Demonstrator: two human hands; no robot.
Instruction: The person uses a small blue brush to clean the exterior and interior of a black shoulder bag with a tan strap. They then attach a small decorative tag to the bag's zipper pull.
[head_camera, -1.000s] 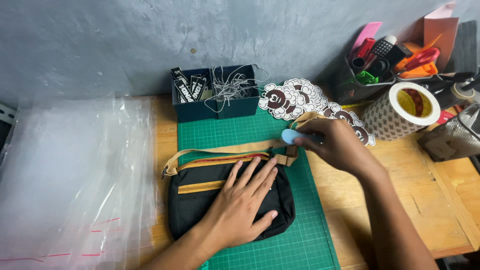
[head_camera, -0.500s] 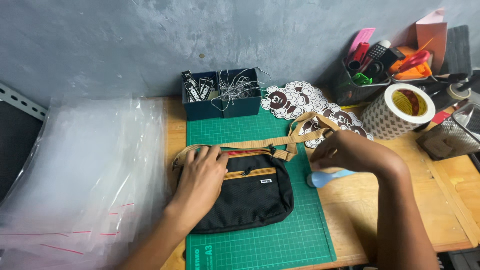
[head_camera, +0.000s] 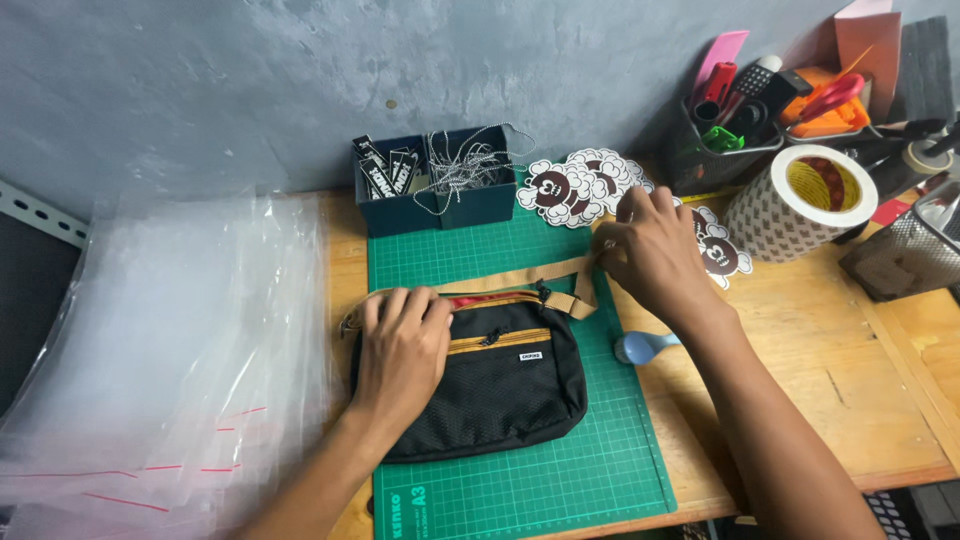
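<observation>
Grey plastered wall across the top of the frame; below it a wooden counter (head_camera: 850, 390), running lower centre to right edge; a stack of clear plastic bags (head_camera: 170, 350) fills the left of the frame; a green cutting mat (head_camera: 520, 480) lies centre, reaching the bottom edge.

On the mat, centre: a black pouch bag (head_camera: 500, 395) with tan and red trim, lying flat, zip side up; its tan strap (head_camera: 520, 278) runs from the bag's upper left corner up and rightward.

Left hand (head_camera: 400, 350): palm down on the bag's upper left, fingers bent over the top edge; pressing rather than gripping, grip closed on nothing that shows.

Right hand (head_camera: 655, 255): centre right, fingers pinched shut on the far end of the strap, strap drawn fairly straight.

Judgement on doing this well: keep the left palm firm so the bag stays square on the mat; keep the strap flat, not twisted, while handling its end.

Smaller items: tape roll (head_camera: 800, 205), upper right; dark blue box (head_camera: 440, 185) of strings and tags, top centre; cartoon stickers (head_camera: 575, 185) just beside it, to its right; black organiser of tools (head_camera: 740, 120), upper right; a pale blue tool (head_camera: 640, 346) on the mat's right edge, just beside the right wrist, untouched.
</observation>
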